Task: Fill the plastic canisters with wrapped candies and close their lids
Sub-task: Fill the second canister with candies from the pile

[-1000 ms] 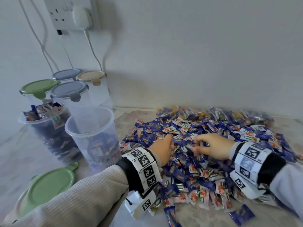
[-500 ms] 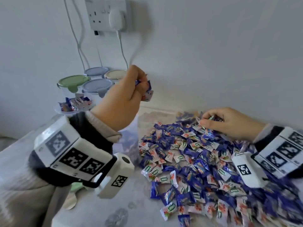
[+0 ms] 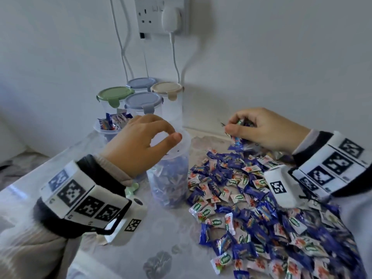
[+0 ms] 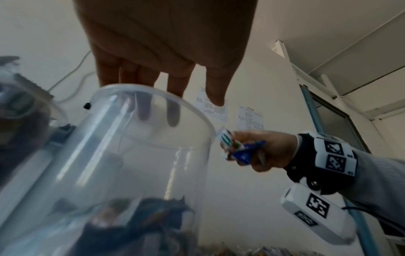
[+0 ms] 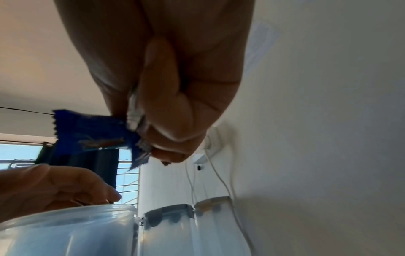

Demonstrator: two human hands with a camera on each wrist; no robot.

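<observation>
A pale, flower-patterned table (image 3: 161, 248) against a wall. Along its right side spreads a heap of wrapped candies (image 3: 261, 218). Left of the heap stands an open canister (image 3: 169, 178); lidded canisters (image 3: 141, 97) cluster at the back edge.

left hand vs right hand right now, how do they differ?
The left hand holds nothing, its fingers loosely spread; the right hand grips a bunch of wrapped candies. The left hand hangs over the open canister; the right hand is beside the canister, above the candy pile. Both wear marker wristbands.
</observation>
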